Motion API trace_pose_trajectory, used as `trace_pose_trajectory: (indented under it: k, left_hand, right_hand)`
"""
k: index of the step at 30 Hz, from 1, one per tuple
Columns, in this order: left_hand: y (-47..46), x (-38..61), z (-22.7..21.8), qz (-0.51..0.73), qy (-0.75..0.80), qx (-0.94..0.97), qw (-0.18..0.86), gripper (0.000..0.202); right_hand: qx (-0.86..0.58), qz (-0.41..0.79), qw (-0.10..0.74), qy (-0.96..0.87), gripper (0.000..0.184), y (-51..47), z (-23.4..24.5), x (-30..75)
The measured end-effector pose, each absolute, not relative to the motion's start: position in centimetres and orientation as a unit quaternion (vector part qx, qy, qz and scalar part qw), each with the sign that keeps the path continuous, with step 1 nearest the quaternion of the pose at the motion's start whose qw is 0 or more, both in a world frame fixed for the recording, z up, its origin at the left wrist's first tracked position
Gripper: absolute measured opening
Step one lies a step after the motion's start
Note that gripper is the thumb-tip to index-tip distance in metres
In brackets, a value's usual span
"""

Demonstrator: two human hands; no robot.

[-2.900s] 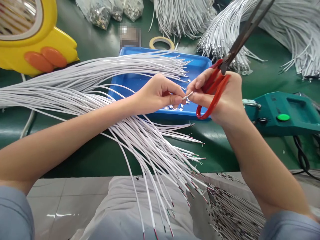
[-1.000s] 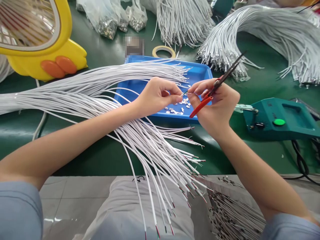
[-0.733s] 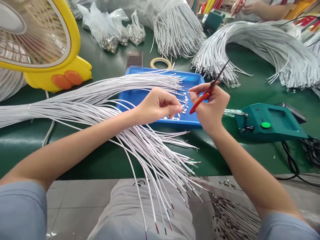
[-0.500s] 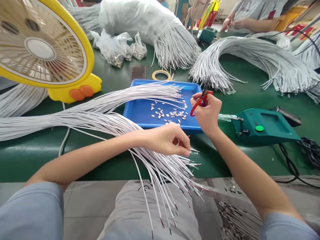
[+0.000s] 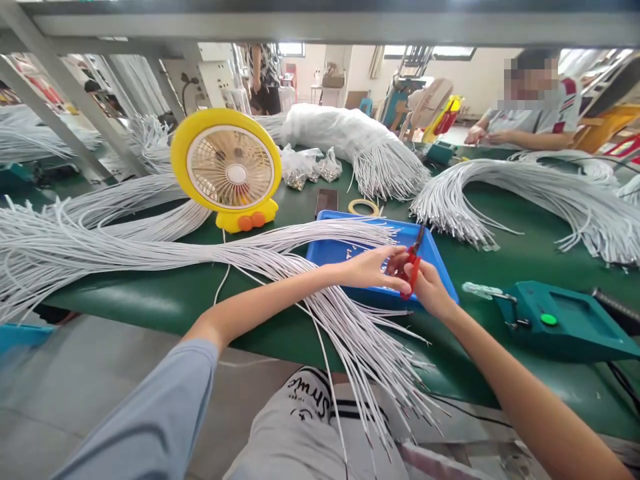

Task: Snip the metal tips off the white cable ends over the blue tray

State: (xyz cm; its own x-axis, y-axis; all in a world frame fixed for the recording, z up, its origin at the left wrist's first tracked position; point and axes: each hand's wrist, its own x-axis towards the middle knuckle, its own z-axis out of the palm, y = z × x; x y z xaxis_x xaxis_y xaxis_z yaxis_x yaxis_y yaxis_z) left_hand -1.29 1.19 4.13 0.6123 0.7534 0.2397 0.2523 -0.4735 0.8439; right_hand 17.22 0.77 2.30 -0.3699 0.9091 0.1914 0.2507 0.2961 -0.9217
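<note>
My right hand (image 5: 433, 288) is closed around the red-handled scissors (image 5: 411, 277), whose dark blades point up and away over the tray. Close beside the handles is my left hand (image 5: 373, 268), its fingers spread; I cannot tell whether the fingertips touch them. Both hands are above the near side of a blue tray (image 5: 440, 257). Small pale pieces in the tray are mostly hidden by my left hand. Under my left forearm lies a bundle of white cables (image 5: 345, 327), its stripped ends hanging past the table edge. Another white cable bundle (image 5: 320, 233) reaches over the tray.
A yellow fan (image 5: 274, 167) stands at left. A green device (image 5: 565, 320) sits at right. Behind the tray are a tape roll (image 5: 363, 208), bags of small parts (image 5: 300, 167) and more cable bundles (image 5: 500, 177). A person (image 5: 530, 127) sits across the table.
My view has lifted and shows more of the room. My left hand has left the cable ends and come up to the scissors, its fingers opening. My right hand still holds the scissors.
</note>
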Motion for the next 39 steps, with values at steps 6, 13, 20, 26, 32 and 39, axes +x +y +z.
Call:
trace_pose_trajectory:
  k: [6, 13, 20, 26, 32, 39]
  left_hand:
    - [0.1, -0.4, 4.2, 0.319, 0.314, 0.753, 0.482, 0.076]
    - [-0.2, -0.1, 3.8, 0.364, 0.299, 0.715, 0.517, 0.076]
    - [-1.0, -0.2, 5.0, 0.338, 0.296, 0.755, 0.479, 0.091]
    - [-1.1, -0.2, 4.8, 0.304, 0.273, 0.794, 0.450, 0.102]
    - [-0.2, -0.9, 4.4, 0.339, 0.212, 0.828, 0.392, 0.107]
    - [0.2, -2.3, 6.8, 0.410, 0.260, 0.805, 0.341, 0.106]
  right_hand:
    - [-0.386, 0.452, 0.344, -0.726, 0.049, 0.3, 2.6, 16.9]
    - [-0.439, 0.437, 0.323, -0.716, 0.047, -0.9, 4.1, 16.7]
    - [-0.506, 0.335, 0.237, -0.758, 0.048, -2.5, 4.7, 17.6]
    - [-0.478, 0.306, 0.188, -0.802, 0.042, -4.1, 6.5, 17.1]
    - [-0.438, 0.301, 0.170, -0.830, 0.034, -3.5, 8.4, 17.1]
    - [-0.398, 0.302, 0.189, -0.845, 0.029, -1.6, 10.4, 15.3]
